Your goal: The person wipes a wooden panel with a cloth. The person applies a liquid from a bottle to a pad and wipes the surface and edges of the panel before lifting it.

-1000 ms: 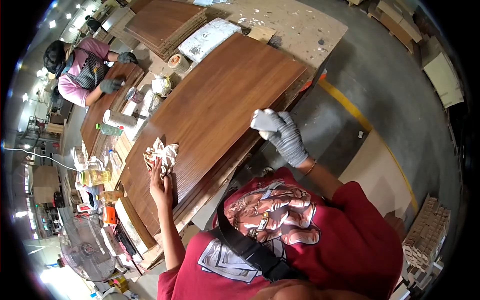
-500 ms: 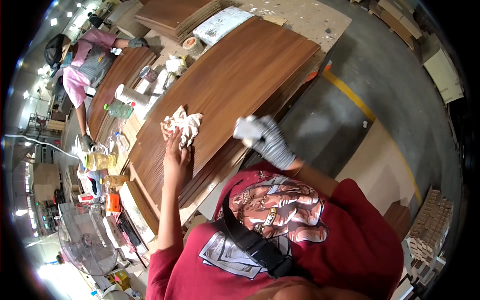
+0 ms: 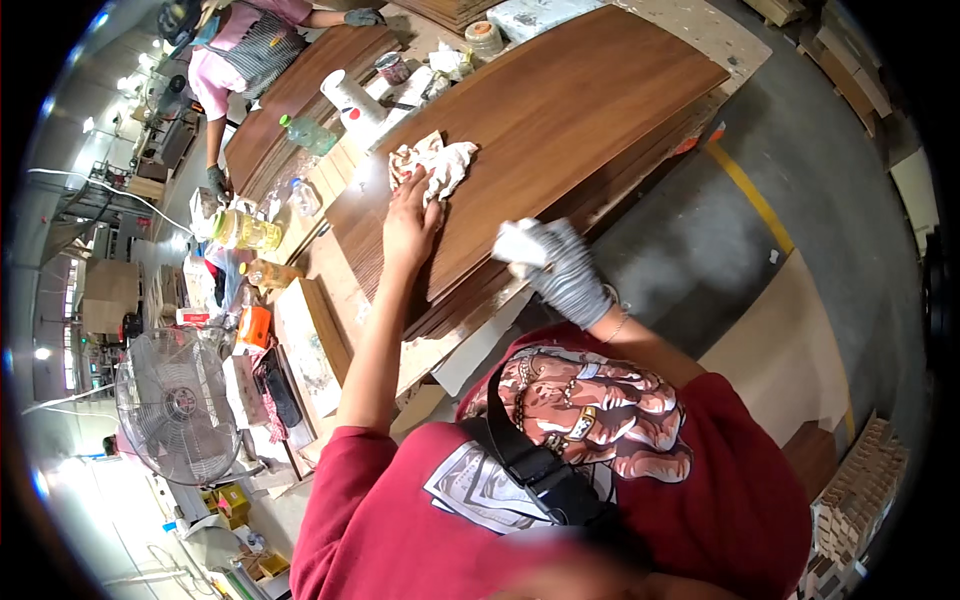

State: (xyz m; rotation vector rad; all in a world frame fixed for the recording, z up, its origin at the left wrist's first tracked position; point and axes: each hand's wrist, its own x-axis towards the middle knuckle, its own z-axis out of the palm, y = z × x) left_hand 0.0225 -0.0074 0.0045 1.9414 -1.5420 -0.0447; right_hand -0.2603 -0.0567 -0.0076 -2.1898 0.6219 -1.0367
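A wide brown wood-grain panel (image 3: 560,110) lies on top of a stack of similar panels on the workbench. My bare left hand (image 3: 410,220) presses a crumpled white-and-tan rag (image 3: 435,165) against the panel near its left end, with the fingertips partly hidden in the cloth. At the panel's near edge, my right hand (image 3: 568,268) wears a grey striped knit glove. Its fingers are closed around a small white block-like piece (image 3: 520,245), whose exact kind I cannot make out.
Past the panel stand a white cylinder (image 3: 350,100), a green-capped bottle (image 3: 308,134) and several cans. Yellow-liquid jugs (image 3: 245,230) and a fan (image 3: 180,405) are at left. A co-worker (image 3: 250,50) in pink handles another panel (image 3: 310,85). Grey floor (image 3: 680,230) lies at right.
The whole view has shifted, so the bench appears higher and farther right. My right hand has drawn slightly nearer to me relative to the panel. My left hand remains on the rag.
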